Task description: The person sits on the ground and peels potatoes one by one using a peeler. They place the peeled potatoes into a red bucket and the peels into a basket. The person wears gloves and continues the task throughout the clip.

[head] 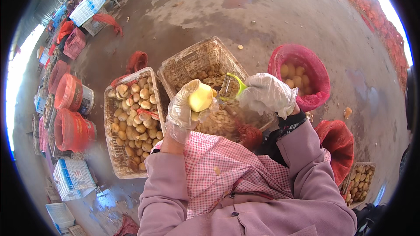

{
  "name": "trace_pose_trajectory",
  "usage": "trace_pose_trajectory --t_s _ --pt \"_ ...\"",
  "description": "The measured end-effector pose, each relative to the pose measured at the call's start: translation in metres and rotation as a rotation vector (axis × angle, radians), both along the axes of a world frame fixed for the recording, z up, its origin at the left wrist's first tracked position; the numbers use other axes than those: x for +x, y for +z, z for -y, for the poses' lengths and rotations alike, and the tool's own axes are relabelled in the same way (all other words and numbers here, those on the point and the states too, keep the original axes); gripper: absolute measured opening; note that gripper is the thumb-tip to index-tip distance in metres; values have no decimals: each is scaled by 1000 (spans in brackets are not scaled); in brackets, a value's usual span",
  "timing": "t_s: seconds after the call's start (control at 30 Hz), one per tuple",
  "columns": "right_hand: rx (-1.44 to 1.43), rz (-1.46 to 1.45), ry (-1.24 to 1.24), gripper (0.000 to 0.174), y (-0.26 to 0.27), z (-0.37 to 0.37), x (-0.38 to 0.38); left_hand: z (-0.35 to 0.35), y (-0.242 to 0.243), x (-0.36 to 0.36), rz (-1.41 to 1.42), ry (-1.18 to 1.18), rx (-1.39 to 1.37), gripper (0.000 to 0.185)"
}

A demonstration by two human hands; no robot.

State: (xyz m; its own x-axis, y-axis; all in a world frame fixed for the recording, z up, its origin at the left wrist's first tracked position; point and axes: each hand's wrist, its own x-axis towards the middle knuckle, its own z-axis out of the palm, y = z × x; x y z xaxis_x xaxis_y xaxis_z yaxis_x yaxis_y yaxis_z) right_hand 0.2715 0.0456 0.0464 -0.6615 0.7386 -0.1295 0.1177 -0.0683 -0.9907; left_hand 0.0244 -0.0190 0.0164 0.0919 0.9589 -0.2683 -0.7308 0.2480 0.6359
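Note:
My left hand (183, 108), in a clear plastic glove, grips a pale yellow peeled potato (200, 97). In my right hand (267, 93), gloved the same way, is a green-handled peeler (241, 87), held a little apart from the potato. Both hands are above a dirty plastic crate (183, 60) with potato peelings (218, 123) in it. To the left stands another crate (110, 131) filled with unpeeled potatoes (131, 131). Right of my right hand, a pink mesh bag (316, 72) with a rolled-open mouth contains peeled potatoes (295, 77).
Red mesh bags (338, 147) and a further crate of potatoes (359, 183) are at my right. Along the left are red-covered buckets (70, 91) and blue-and-white crates (73, 178). The concrete floor (262, 23) has wet patches. Red sacks (370, 13) line the far right.

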Motion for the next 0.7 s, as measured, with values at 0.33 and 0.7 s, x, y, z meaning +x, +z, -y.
trace_pose_trajectory --t_s 0.33,0.7 --pt "281 141 130 28 0 10 -12 2 8 10 -262 -4 -146 32" --pt "510 274 265 22 -14 -33 26 0 -16 -10 -99 -64 -64 40"
